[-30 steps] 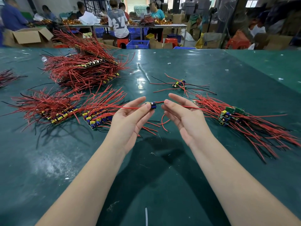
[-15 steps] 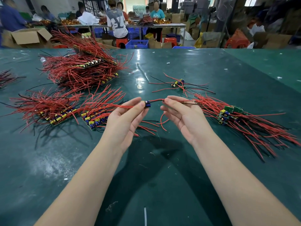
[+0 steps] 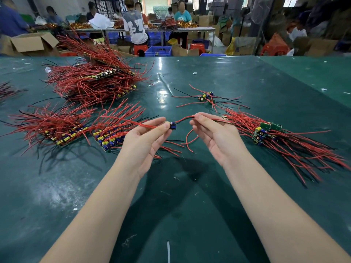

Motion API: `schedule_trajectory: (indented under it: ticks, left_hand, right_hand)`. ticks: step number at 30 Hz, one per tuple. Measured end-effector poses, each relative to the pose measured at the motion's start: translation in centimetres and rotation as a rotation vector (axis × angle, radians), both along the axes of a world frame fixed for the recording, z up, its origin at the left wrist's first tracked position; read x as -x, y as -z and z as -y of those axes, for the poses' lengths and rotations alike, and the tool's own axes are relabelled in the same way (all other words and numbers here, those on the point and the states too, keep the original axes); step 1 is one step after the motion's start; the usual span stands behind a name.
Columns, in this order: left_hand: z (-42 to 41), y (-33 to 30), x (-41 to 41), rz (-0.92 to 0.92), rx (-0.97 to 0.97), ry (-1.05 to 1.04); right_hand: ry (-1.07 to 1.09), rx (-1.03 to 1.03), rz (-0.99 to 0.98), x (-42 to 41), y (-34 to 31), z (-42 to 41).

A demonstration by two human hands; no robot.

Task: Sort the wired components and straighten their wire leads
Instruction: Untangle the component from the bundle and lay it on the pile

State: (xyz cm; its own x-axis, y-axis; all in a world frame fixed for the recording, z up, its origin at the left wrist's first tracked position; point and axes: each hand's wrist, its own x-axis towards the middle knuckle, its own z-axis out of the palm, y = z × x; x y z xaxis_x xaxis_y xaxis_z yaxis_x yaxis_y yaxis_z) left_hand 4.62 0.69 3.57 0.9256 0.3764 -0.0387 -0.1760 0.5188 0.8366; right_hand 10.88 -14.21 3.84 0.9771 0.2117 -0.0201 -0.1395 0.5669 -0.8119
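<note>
Nearest me, a short white strip point(image 3: 168, 251) lies on the green table point(image 3: 57, 196) by its near edge, between my forearms. Above the table's middle, my left hand point(image 3: 144, 138) is palm up with fingers curled, and pinches a small component point(image 3: 172, 125) between thumb and fingertips; the component is blue and dark, raised off the table. A red and a black lead point(image 3: 185, 118) run from it in a shallow arc to my right hand point(image 3: 214, 133), which pinches them between thumb and forefinger, the other fingers loosely curled. More red leads trail left from the left hand's grip, and one loose red lead point(image 3: 188, 139) hangs in a loop below and between the hands. Left of the left hand, two sorted rows point(image 3: 79, 130) of components lie side by side, leads fanned toward the far left. Right of the right hand, an unsorted heap point(image 3: 281, 141) with green boards on top spreads its leads toward the right edge. Further out, past the hands, a small cluster point(image 3: 207, 96) of a few components lies apart from both heaps, with red and black leads splayed. Toward the far left corner stands the largest pile point(image 3: 95, 82), boards stacked and tilted. Beyond the far edge: a cardboard box point(image 3: 32, 43), a blue crate point(image 3: 158, 51), and people seated at other benches.
</note>
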Motion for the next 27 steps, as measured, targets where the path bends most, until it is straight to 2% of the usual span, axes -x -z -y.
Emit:
schedule_trajectory:
  ticks: [7, 15, 19, 24, 27]
  left_hand:
    - [-0.4, -0.2, 0.1, 0.036, 0.120, -0.063]
    - [0.0, -0.2, 0.0, -0.073, 0.021, 0.062]
    - [-0.7, -0.2, 0.0, -0.073, 0.042, 0.046]
    - [-1.7, -0.2, -0.1, -0.030, 0.108, -0.005]
    - [-1.6, 0.0, -0.1, -0.045, 0.056, 0.020]
  right_hand:
    - [-0.067, 0.030, 0.056, -0.4, -0.2, 0.3]
    - [0.033, -0.068, 0.060, -0.4, 0.1, 0.3]
    - [0.037, -0.006, 0.075, -0.8, 0.0, 0.6]
    - [-0.006, -0.025, 0.062, -1.2, -0.4, 1.4]
    - [0.047, -0.052, 0.057, -1.0, -0.4, 1.3]
